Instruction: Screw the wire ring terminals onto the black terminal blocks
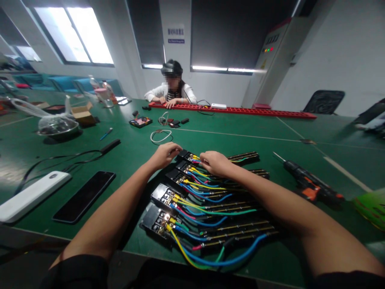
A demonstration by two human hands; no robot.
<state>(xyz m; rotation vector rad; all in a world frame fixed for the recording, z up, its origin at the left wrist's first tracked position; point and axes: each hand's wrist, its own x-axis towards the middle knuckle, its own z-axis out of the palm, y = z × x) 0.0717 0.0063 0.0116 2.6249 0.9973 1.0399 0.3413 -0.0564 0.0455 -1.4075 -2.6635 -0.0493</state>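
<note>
– Dark blinds (pixel 228 36) hang behind the green desk (pixel 135 138), with a bright window (pixel 78 32) at the left. What fills the right side of the room?
– Beside the white wall (pixel 345 60), a tall cabinet (pixel 266 66) with small lit lamps.
– And along the desk's far edge?
– One long red strip (pixel 264 112); a co-worker (pixel 188 92) sits behind it, hands resting at its left part.
– What about the near edge?
– Five black terminal blocks (pixel 149 218) form a row from there toward the desk's middle, their coloured wires (pixel 216 263) running right over dark bars (pixel 245 237).
– Where are the person's hands?
– Both are at the farthest block. The left hand (pixel 164 155) has its fingers bent nearly together at the block's far left corner; the right hand (pixel 214 162) has its fingers drawn close by the wires. Whether either grips anything cannot be told.
– Anything else around?
– Toward the desk's right lies a drill (pixel 302 174); near its left front edge, a phone (pixel 86 196) beside a white device (pixel 34 196).
</note>
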